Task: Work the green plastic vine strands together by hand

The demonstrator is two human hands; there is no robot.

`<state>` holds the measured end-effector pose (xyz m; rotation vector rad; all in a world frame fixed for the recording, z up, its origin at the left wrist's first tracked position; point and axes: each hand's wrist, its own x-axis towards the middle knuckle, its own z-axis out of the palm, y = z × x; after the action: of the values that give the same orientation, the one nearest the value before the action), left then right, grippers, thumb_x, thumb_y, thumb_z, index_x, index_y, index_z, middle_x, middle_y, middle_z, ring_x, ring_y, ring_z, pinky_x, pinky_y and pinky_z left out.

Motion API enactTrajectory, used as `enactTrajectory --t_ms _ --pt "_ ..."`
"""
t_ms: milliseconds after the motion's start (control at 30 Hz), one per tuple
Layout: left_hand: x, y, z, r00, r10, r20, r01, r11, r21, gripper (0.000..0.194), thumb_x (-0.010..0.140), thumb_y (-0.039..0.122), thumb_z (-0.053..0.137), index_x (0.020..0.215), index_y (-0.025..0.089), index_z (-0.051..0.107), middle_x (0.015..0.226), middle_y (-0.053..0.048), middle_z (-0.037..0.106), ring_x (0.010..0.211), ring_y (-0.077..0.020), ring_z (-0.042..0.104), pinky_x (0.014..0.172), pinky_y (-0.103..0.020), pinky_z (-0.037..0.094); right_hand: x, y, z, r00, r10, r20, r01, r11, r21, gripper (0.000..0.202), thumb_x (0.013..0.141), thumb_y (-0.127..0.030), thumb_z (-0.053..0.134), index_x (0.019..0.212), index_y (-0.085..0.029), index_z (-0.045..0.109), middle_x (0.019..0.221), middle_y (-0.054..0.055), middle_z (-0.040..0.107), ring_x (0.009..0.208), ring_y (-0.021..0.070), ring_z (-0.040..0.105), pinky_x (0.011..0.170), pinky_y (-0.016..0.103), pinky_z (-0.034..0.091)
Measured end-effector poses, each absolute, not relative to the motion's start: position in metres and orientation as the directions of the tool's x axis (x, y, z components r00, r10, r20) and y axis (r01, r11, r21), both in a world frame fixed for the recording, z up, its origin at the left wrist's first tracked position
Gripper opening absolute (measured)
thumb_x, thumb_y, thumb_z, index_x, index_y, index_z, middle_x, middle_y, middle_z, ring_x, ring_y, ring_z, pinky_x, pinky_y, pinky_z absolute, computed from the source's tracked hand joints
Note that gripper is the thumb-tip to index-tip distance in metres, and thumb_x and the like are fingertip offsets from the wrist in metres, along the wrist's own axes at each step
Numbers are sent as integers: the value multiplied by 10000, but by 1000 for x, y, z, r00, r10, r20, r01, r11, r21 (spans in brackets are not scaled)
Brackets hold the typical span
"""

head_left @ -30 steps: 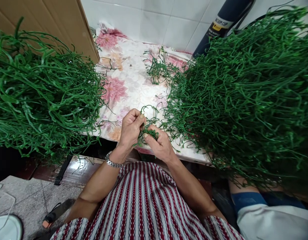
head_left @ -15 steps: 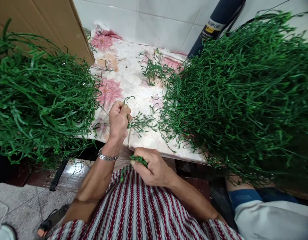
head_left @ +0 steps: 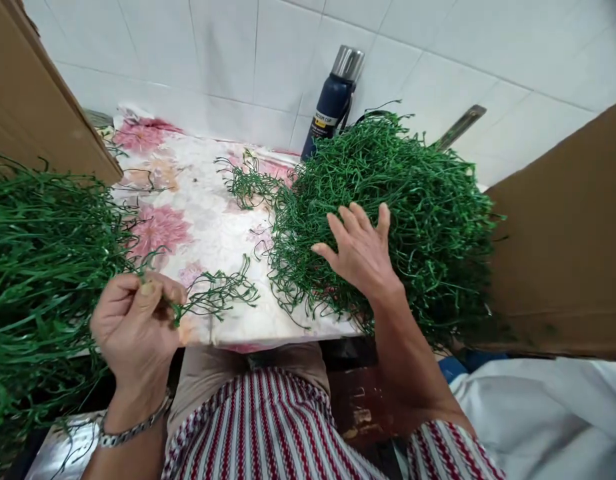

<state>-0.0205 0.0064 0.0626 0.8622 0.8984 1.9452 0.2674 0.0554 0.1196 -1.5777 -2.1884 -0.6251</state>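
Observation:
My left hand (head_left: 141,317) is closed, thumb against fingers, on a small bunch of thin green stems (head_left: 215,293); their curly ends spread out to the right over the tablecloth. My right hand (head_left: 361,250) is open with its fingers spread, at the big right-hand pile of green stems (head_left: 438,200); nothing shows in its grip. Many stems in that pile end in small bud-like tips. Another heap of green stems (head_left: 43,260) fills the left side, close beside my left hand.
A flowered tablecloth (head_left: 213,227) covers the table. A small loose clump of stems (head_left: 251,180) lies at the back. Behind the pile stands a dark blue vacuum flask (head_left: 328,107) near the tiled wall. Cardboard rises at left (head_left: 48,93) and right (head_left: 563,247). Someone's pale clothing (head_left: 543,420) shows lower right.
My right hand has gone from a closed grip on green stems near my lap to lying open at the right pile. My left hand sits further left and lower. The view has swung right.

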Motion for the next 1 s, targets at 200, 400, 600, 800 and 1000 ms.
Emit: enactTrajectory --t_ms 200,400,600,800,1000 --pt "-18 2 71 -479 806 347 -386 -548 742 98 713 139 639 720 209 571 561 14 529 529 -150 489 474 -294 386 267 47 126 -337 773 538 939 321 127 287 848 -398 527 1049 -204 594 1163 88 580 1177 282 463 1089 570 172" --pt "-15 0 60 -438 827 353 -417 -535 735 137 693 238 673 674 187 547 527 21 515 489 -137 495 442 -287 406 253 40 130 -367 667 648 864 502 -27 154 842 -309 547 930 -223 640 1069 66 630 1127 280 518 1077 554 213" --pt "-20 -10 57 -356 874 331 -397 -462 793 220 699 343 655 634 187 515 477 26 468 439 -111 453 480 -280 401 183 33 85 -638 578 508 548 805 -228 172 852 -232 521 992 -194 615 992 73 655 916 201 587 838 373 477" --pt "-19 -22 41 -170 893 416 -356 -450 819 117 727 239 599 646 166 555 513 6 471 530 -126 464 596 -321 404 134 37 52 -739 647 186 645 760 -83 184 847 -176 478 997 -166 585 976 90 598 804 199 539 661 320 451" --pt "-24 -25 27 206 739 641 67 -665 744 209 801 304 516 814 152 659 807 -99 647 819 -230 563 858 -504 398 149 44 49 -656 665 358 691 719 -69 151 863 -141 439 881 -161 588 945 71 589 780 151 523 665 259 426"
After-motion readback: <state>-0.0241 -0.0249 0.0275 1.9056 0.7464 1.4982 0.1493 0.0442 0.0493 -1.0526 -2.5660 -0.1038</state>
